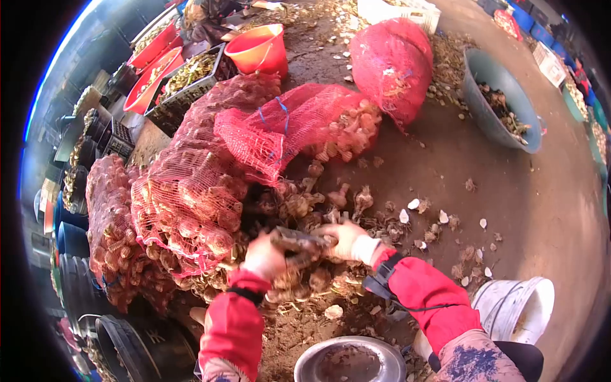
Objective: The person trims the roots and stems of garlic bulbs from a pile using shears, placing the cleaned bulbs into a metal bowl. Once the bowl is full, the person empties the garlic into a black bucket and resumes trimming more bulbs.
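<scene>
Low over a heap of garlic bulbs, both of my hands are closed on one dark grey, crumpled item; I cannot tell whether it is a glove or a rag. My left hand grips its left end. On the other side my right hand pinches its right end, with the fingertips partly hidden. A red mesh bag lies on its side just beyond the hands, spilling garlic towards the heap. Left of my left hand, a full mesh bag of garlic leans over the heap.
A metal basin sits at the near edge, with a white bucket to its right. Farther off stand a grey-blue tub, an orange bucket and another red mesh sack. Black buckets line the left.
</scene>
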`<state>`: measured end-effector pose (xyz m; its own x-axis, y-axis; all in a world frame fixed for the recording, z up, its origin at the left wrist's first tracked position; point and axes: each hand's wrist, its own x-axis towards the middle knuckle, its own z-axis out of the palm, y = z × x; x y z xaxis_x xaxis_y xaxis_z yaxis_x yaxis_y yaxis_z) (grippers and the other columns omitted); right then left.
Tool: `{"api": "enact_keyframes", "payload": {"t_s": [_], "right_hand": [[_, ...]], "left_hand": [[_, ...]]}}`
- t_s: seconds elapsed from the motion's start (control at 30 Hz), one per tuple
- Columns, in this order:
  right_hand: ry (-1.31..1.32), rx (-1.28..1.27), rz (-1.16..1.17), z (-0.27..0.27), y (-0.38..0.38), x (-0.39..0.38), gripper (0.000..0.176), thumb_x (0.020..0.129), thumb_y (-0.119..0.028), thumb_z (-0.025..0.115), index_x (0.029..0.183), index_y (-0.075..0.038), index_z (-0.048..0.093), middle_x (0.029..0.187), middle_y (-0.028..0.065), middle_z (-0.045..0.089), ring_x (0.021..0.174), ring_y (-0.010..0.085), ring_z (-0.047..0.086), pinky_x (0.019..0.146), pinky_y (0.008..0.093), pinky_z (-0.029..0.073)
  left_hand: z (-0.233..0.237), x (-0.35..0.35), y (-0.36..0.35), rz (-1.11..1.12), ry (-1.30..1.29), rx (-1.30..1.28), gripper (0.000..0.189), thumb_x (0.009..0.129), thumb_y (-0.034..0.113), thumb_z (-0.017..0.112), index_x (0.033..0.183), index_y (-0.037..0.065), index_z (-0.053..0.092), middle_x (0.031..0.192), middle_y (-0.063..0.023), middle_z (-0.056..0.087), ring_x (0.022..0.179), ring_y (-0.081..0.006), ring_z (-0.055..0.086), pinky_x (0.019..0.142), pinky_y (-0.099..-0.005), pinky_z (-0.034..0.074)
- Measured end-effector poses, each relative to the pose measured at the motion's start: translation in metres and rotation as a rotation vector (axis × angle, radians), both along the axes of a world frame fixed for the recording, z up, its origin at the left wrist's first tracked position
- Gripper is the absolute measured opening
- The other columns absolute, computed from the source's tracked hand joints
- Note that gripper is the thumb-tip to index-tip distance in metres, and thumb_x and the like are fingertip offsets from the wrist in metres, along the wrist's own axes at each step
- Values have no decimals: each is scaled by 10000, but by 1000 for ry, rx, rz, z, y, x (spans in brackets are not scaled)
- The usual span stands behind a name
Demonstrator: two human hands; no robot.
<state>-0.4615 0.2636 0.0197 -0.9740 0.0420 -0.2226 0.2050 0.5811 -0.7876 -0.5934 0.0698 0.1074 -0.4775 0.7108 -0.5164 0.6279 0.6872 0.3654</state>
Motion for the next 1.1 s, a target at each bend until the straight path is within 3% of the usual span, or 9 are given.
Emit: {"api": "enact_keyframes", "payload": {"t_s": [0.17,0.37,0.5,0.6,0.67,0.73,0.87,1.0,1.1], "right_hand": [[37,198,81,-1,-52,88,566,737,-427,705,1279,-351,562,1415,72,461,1291,397,383,1096,507,309],[-98,168,34,32,-99,149,532,800,-337,630,1323,-367,531,1546,62,249,1419,418,144,1126,535,225],[-238,340,252,54,-110,206,551,787,-279,605,1333,-317,538,1579,62,159,1442,420,26,1137,561,158],[-281,71,249,155,-75,234,398,802,-216,574,1194,-248,631,1174,114,634,1088,331,587,894,414,486],[305,188,58,127,-40,245,357,817,-214,598,1170,-171,622,893,83,690,776,271,648,705,367,525],[124,-71,-99,255,-16,277,377,829,-189,687,1171,-60,593,935,38,659,773,123,579,704,302,516],[-151,507,-5,485,9,362,612,799,-292,710,1313,-24,514,1243,178,601,1143,245,587,1000,338,453],[-455,982,73,620,-18,384,462,756,-188,713,1154,22,608,1065,184,664,922,233,667,830,340,529],[46,406,-95,605,8,372,403,769,-174,699,1120,9,627,979,156,674,857,227,661,790,338,527]], "left_hand": [[-9,108,-55,-303,433,-29,584,770,584,656,1302,378,532,1369,-113,481,1292,-403,392,960,-528,417],[-37,220,-156,250,574,-33,914,582,703,710,1375,318,466,1506,-226,237,1374,-436,220,1125,-578,143],[-10,258,-188,647,75,-467,1012,696,644,670,1507,337,148,1549,-213,159,1313,-395,402,1061,-475,365],[-90,294,-237,828,-143,-620,1089,724,585,675,1526,241,25,1532,-232,196,1269,-387,464,1053,-421,402],[-33,352,-214,781,-31,-530,1146,723,595,668,1520,145,-21,1428,-244,402,1245,-379,491,1012,-421,435],[-27,368,-216,794,-104,-543,1084,729,581,671,1523,151,70,1402,-243,432,1233,-384,499,1028,-415,416],[59,395,-219,275,263,-101,839,777,533,656,1426,97,351,1369,-222,470,1146,-376,559,978,-437,446],[256,448,-248,35,-180,308,659,809,294,723,1354,41,454,1320,-229,501,1135,-339,564,945,-382,461],[296,430,-275,-316,-697,373,660,826,212,724,1352,-49,423,1248,-239,551,1118,-328,572,949,-349,458]]}}
